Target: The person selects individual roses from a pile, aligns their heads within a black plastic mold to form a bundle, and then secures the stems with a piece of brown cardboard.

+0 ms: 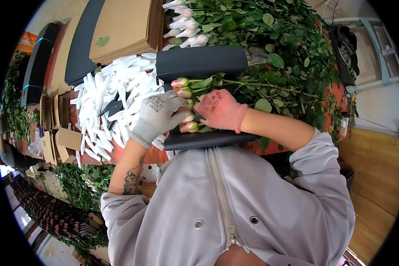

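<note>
My left hand [159, 113], in a grey glove, bends its fingers and thumb around the pink rose heads [189, 127], which lie in a short column. Facing it, my right hand [221, 109], in a pink-red glove, has its fingers curled over the roses just below their heads. Its fingertips are partly hidden. The stems [252, 83] run to the right among leaves. Under the roses lies a black corrugated sheet [199, 141], its near edge close to my body. A rolled black corrugated wrap [201, 62] lies just beyond the roses.
White foam sleeves [115, 97] are heaped on the left of the red table [151, 156]. Behind them stand stacks of brown cardboard [122, 29] and black sheets [83, 42]. White-sleeved roses [186, 24] and leafy stems [270, 26] fill the back right.
</note>
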### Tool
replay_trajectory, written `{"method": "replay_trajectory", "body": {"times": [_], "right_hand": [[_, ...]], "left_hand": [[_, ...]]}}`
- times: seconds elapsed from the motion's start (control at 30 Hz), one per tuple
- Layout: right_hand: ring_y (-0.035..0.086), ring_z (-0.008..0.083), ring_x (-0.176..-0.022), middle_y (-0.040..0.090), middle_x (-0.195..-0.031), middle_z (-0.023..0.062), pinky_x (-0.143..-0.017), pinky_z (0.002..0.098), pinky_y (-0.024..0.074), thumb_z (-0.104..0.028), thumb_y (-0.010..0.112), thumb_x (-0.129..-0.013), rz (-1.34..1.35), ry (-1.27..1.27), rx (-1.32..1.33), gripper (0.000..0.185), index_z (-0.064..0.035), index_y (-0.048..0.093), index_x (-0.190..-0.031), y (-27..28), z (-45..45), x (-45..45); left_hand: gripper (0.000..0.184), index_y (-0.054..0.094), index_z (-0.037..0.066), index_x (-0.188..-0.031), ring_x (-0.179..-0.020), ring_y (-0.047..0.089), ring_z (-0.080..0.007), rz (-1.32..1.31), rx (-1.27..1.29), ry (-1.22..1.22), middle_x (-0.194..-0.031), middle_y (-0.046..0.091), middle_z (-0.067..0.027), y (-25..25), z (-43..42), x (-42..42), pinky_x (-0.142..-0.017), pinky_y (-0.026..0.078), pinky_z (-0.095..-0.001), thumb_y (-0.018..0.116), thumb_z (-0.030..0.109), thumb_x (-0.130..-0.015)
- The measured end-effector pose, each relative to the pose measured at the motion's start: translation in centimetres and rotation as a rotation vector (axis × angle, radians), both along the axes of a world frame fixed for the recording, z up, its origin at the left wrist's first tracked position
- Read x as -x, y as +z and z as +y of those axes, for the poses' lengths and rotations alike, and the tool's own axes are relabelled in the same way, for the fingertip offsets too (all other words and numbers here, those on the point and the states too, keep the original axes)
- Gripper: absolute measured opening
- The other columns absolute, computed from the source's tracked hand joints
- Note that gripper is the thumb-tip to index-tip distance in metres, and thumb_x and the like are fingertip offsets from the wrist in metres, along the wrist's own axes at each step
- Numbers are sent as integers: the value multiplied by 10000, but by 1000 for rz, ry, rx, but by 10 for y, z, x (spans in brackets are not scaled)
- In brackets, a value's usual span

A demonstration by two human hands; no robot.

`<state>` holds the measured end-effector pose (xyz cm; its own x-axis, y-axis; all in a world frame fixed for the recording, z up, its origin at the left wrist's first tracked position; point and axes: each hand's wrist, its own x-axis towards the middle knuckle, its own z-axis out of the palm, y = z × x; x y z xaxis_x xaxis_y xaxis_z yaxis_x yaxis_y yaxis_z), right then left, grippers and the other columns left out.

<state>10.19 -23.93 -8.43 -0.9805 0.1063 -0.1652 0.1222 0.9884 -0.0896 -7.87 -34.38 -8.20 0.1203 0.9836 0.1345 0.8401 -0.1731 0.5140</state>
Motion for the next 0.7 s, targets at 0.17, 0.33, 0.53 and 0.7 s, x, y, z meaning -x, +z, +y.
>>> {"method": "replay_trajectory", "body": {"times": [0.17, 0.33, 0.53, 0.7], "right_hand": [[602, 225, -801, 604, -812, 64, -672, 371, 450, -367, 586, -746, -174, 30, 122, 297, -94, 582, -863, 17, 1, -5], [603, 234, -816, 610, -820, 70, -702, 374, 456, -355, 574, -755, -114, 65, 110, 283, -90, 589, -853, 6, -3, 0], [599, 248, -846, 617, -851, 76, -751, 384, 454, -344, 550, -774, -109, 105, 132, 283, -84, 591, -879, -2, 1, -2], [590, 255, -879, 611, -863, 84, -800, 381, 445, -336, 549, -785, -256, 74, 167, 283, -90, 579, -923, 8, 0, 6]], "left_hand": [[228, 658, 104, -856, -708, 612, -236, 11, -21, -34, -803, 604, -41, -7, -9, -4, -604, 469, -350, 688, 271, -705], [247, 644, 116, -959, -771, 613, -241, -74, 68, -66, -876, 606, -52, -11, -10, 3, -668, 477, -359, 641, 256, -757], [497, 583, 71, -1147, -1159, 428, -379, -257, -65, 385, -1257, 455, -202, -39, -30, 16, -977, 353, -425, 686, 204, -679], [739, 428, 97, -1334, -1284, 291, -413, -205, 69, 251, -1379, 307, -270, -53, -26, 24, -1058, 253, -437, 722, 306, -689]]}}
